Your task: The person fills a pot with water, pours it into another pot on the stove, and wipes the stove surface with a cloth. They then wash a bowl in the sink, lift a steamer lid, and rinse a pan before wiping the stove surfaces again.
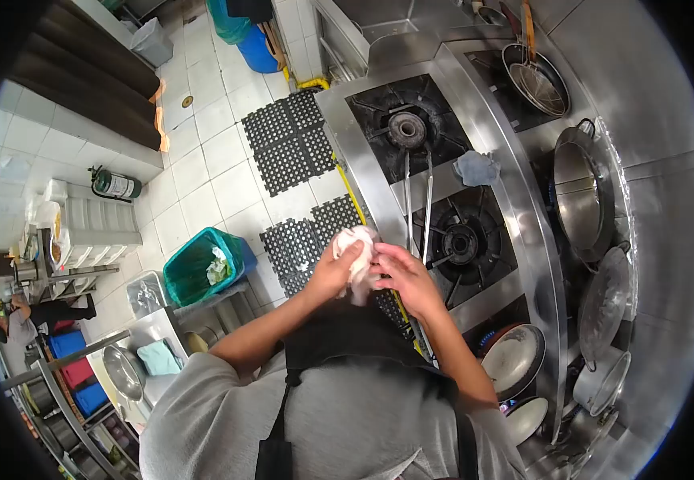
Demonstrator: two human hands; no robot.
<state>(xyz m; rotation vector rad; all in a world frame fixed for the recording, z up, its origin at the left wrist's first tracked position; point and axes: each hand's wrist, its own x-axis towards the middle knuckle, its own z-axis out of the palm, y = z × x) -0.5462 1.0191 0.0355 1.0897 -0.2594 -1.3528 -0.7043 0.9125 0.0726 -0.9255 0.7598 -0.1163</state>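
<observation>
A crumpled white cloth (355,245) is bunched up in front of the dark apron. My left hand (332,270) is wrapped round it, the thumb pressed on its front. Beside it, at the cloth's right edge, my right hand (408,280) has its fingers slightly curled and apart; whether it touches the cloth is hard to tell. Metal tongs (417,208) lie across the stove (515,200) just beyond my right hand. A folded grey-blue cloth (477,169) rests on the steel between two burners.
A pan (513,360) sits over a blue flame at the lower right. More pans, including a wok (583,192), stand along the back wall. A lined bin (205,264) and black floor mats (287,144) are left of the stove. Another person (23,320) stands far left.
</observation>
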